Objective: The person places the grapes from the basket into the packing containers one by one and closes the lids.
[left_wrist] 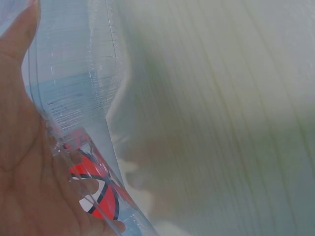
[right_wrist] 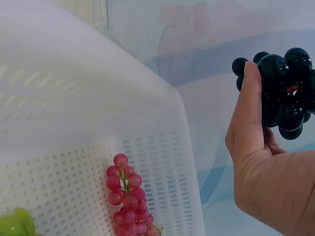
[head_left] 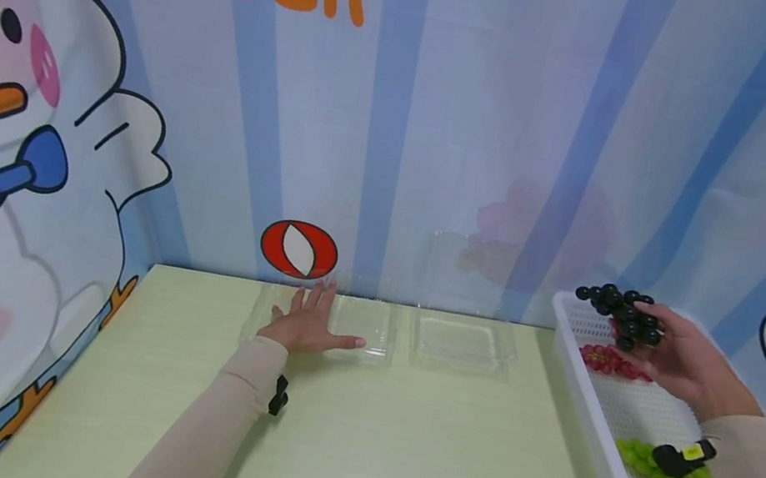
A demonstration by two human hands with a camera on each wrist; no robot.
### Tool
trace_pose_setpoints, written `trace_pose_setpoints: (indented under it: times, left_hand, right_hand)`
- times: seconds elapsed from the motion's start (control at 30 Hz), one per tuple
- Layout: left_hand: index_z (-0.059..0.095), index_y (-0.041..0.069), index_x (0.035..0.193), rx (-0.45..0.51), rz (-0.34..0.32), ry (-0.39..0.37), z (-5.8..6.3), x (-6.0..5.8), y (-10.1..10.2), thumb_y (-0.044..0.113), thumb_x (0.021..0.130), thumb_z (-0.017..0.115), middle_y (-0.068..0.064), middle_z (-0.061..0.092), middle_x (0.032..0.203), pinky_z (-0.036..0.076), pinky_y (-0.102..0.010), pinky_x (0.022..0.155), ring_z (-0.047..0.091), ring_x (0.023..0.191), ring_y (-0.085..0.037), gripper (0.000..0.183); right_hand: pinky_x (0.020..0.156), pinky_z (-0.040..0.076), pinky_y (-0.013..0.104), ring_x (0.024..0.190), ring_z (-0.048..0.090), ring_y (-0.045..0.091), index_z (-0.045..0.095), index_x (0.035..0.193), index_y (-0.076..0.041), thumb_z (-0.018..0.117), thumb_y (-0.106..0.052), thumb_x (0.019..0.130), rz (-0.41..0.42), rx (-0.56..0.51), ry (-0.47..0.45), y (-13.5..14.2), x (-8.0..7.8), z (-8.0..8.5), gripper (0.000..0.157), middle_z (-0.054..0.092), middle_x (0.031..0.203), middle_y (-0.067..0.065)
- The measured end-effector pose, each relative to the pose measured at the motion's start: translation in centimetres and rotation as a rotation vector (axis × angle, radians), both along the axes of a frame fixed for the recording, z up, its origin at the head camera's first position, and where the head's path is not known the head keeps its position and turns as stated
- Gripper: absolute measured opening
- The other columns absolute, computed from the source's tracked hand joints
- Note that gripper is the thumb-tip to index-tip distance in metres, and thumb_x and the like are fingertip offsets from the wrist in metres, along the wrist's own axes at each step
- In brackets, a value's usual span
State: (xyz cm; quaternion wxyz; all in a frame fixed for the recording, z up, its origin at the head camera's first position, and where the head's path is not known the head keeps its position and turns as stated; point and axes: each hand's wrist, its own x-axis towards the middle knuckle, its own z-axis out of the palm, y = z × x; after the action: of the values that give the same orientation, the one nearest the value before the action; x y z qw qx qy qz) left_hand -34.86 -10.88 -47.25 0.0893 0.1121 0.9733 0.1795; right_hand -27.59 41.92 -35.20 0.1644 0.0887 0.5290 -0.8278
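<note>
A bunch of black grapes (head_left: 620, 311) is gripped by my right hand (head_left: 682, 361), raised over the far end of a white basket (head_left: 592, 443). In the right wrist view the fingers curl around the black grapes (right_wrist: 288, 88), beside the basket wall. My left hand (head_left: 311, 327) is spread, fingers straight, over a clear plastic box (head_left: 368, 325) near the back of the table. The left wrist view shows its palm against the clear plastic (left_wrist: 74, 64). A second clear plastic box (head_left: 460, 343) stands to the right with its lid raised.
Inside the basket lie a bunch of red grapes (head_left: 609, 361) at the far end and green grapes (head_left: 663, 472) at the near end. A printed duck curtain (head_left: 479, 120) hangs along the back edge of the pale wooden table (head_left: 391, 460).
</note>
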Motion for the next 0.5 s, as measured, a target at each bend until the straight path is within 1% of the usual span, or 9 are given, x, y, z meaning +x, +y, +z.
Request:
trace_pose_setpoints:
  times: [0.2,0.27,0.4,0.5]
  left_hand:
    - [-0.004,0.022,0.156,0.001,0.003,-0.007,-0.1,0.1,0.0,0.091,0.061,0.05,-0.008,-0.003,0.163,0.006,-0.08,0.099,0.0,0.146,-0.044,0.129]
    - [-0.004,0.022,0.156,0.006,0.006,-0.009,-0.1,0.1,0.0,0.092,0.061,0.05,-0.007,-0.003,0.163,0.006,-0.079,0.1,0.0,0.146,-0.043,0.13]
    - [-0.004,0.022,0.156,0.008,0.008,-0.008,0.0,0.1,0.0,0.092,0.061,0.05,-0.007,-0.003,0.163,0.007,-0.079,0.101,0.0,0.146,-0.043,0.13]
    - [-0.004,0.021,0.156,0.002,0.005,-0.006,0.2,0.1,0.0,0.091,0.062,0.05,-0.008,-0.003,0.163,0.007,-0.079,0.1,0.0,0.146,-0.043,0.129]
  right_hand:
    - [0.091,0.053,0.039,0.099,0.066,0.019,0.005,0.149,-0.034,0.052,-0.029,0.099,0.015,-0.009,0.0,-1.1,-0.2,-0.1,0.069,0.062,0.104,0.0]
    - [0.091,0.053,0.039,0.099,0.065,0.019,0.005,0.15,-0.033,0.052,-0.028,0.099,0.018,-0.012,0.009,-1.4,-0.3,0.0,0.07,0.059,0.107,0.0]
    - [0.091,0.053,0.039,0.099,0.065,0.019,0.004,0.15,-0.031,0.052,-0.029,0.099,0.026,-0.026,0.016,-2.3,-0.5,0.3,0.071,0.045,0.122,0.0]
    - [0.089,0.054,0.039,0.099,0.065,0.019,-0.003,0.151,-0.033,0.051,-0.029,0.099,0.037,-0.027,0.023,-3.1,-0.8,0.4,0.075,0.033,0.13,0.001]
